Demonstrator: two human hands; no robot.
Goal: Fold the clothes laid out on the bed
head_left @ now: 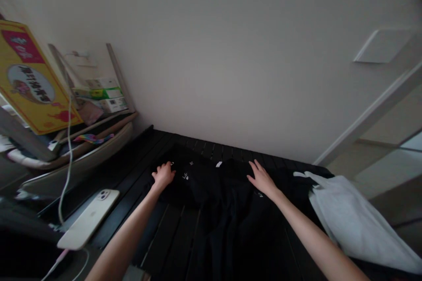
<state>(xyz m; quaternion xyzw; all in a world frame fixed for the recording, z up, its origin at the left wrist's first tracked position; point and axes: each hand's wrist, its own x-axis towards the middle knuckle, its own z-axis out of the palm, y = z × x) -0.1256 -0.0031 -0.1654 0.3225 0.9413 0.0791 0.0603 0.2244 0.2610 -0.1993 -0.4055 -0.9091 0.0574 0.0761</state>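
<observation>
A black garment [217, 193] with small white marks lies spread on a dark slatted surface [171, 237] against a pale wall. My left hand [163, 174] rests on the garment's left shoulder area with its fingers curled into the cloth. My right hand [262, 178] lies flat on the garment's right side, fingers stretched toward the wall. Both forearms reach in from the bottom edge.
A white phone [89, 218] with a cable lies at the left edge of the slats. Behind it are a yellow box [31, 79], stacked small boxes [103, 94] and trays. A light grey cloth [352, 219] lies at the right. A white rail [372, 112] slants beside it.
</observation>
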